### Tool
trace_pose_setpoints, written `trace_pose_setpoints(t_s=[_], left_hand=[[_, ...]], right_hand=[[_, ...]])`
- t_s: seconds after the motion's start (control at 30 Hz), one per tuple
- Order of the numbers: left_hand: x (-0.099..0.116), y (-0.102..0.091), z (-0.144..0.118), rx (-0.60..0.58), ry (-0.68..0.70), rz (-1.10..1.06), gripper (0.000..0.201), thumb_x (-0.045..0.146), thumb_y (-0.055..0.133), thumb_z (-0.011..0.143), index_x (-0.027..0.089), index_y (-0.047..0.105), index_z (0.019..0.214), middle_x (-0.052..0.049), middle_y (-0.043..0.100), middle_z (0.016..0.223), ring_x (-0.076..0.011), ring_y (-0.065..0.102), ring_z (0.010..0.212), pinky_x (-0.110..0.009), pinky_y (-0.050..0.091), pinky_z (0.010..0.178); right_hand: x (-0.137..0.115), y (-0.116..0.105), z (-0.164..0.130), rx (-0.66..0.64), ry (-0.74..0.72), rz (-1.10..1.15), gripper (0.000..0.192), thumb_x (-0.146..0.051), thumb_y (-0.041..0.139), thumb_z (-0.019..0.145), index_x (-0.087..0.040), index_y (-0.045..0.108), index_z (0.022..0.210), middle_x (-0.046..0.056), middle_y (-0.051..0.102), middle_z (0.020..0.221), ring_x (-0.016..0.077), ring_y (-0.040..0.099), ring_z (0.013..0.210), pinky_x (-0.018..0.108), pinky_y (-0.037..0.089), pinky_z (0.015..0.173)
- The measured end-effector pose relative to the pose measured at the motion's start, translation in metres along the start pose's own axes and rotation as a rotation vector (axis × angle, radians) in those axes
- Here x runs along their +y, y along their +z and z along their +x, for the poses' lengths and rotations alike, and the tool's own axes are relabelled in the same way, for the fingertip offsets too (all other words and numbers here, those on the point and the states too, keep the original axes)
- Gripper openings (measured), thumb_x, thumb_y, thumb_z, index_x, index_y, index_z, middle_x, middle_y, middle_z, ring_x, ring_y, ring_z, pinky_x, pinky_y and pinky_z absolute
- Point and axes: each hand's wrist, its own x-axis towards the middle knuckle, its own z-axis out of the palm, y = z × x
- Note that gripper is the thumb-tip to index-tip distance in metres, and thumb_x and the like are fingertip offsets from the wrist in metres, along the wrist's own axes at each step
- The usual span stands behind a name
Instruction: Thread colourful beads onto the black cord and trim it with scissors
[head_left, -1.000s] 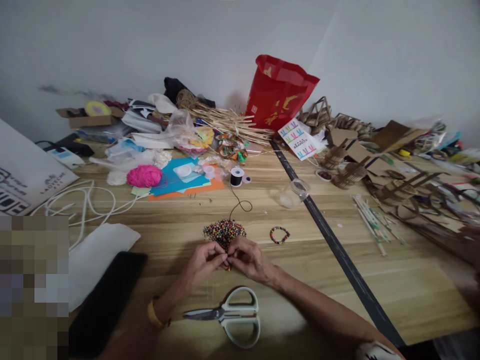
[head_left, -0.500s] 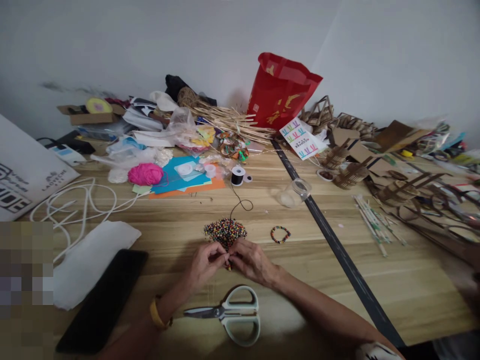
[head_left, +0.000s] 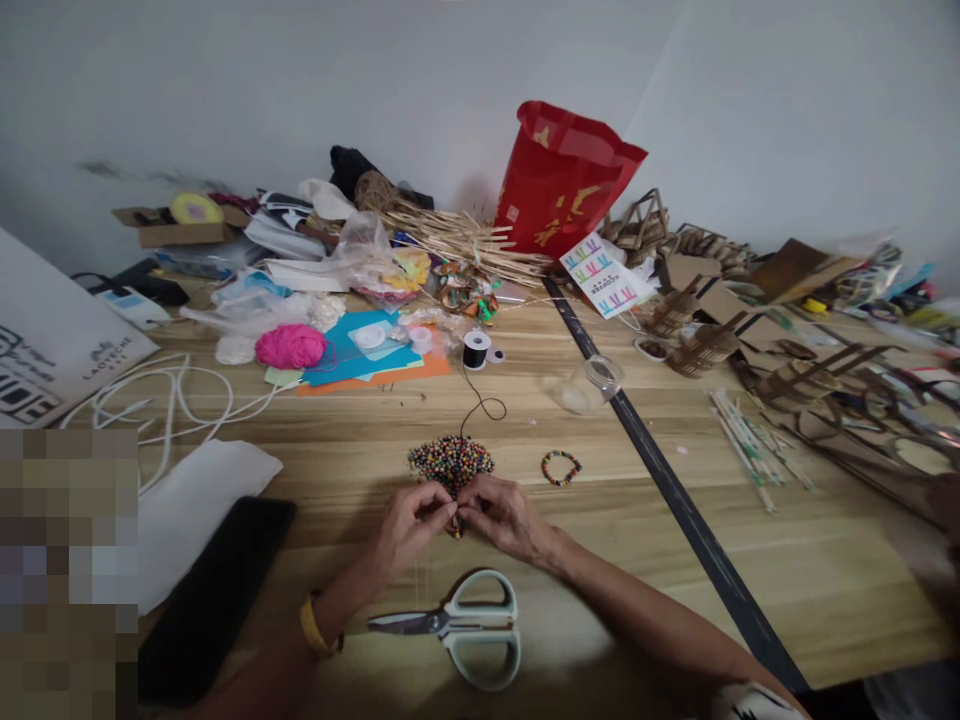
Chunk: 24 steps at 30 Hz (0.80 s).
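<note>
My left hand (head_left: 411,523) and my right hand (head_left: 504,516) meet fingertip to fingertip just in front of a heap of small multicoloured beads (head_left: 448,460) on the wooden table (head_left: 787,560). Both pinch something tiny between them; it looks like a bead on the black thread (head_left: 484,405), but it is too small to make out. The thread runs back to a black spool (head_left: 474,351). A finished bead bracelet (head_left: 559,468) lies to the right of the heap. Scissors (head_left: 465,628) with pale green handles lie shut below my hands.
A black phone (head_left: 214,595) and white cloth (head_left: 199,500) lie at the left, with white cord (head_left: 161,400). Pink yarn (head_left: 290,347), coloured paper, sticks and a red bag (head_left: 562,180) crowd the back. A clear jar (head_left: 589,385), a black strip (head_left: 675,500) and cardboard pieces (head_left: 817,380) fill the right.
My hands stay pinched together at the near edge of the bead heap with only slight finger movement. The view has shifted a little.
</note>
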Motion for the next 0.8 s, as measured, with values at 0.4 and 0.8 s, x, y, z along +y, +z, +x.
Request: trace_pose_setpoints(t_s=[0.4,0.8], left_hand=[[-0.0008,0.0005,0.0002,0.019,0.02,0.025,0.018,0.027,0.055,0.076,0.015,0.061,0.064,-0.002,0.063,0.062,-0.0154,0.057,0.061,-0.023,0.043,0.059],[-0.0012,0.0024,-0.0004,-0.001,0.008,0.013,0.011,0.022,0.055,0.074,0.016,0.058,0.066,-0.002,0.063,0.062,-0.0158,0.058,0.061,-0.024,0.045,0.059]], right_hand=[[0.0028,-0.0004,-0.0023,-0.038,-0.026,-0.08,0.015,-0.024,0.05,0.09,-0.015,0.058,0.08,0.002,0.057,0.07,0.0113,0.052,0.062,0.02,0.04,0.057],[0.0034,-0.001,-0.0017,-0.032,-0.01,-0.082,0.013,-0.022,0.053,0.087,-0.015,0.059,0.077,0.001,0.056,0.067,0.0096,0.049,0.059,0.019,0.038,0.054]])
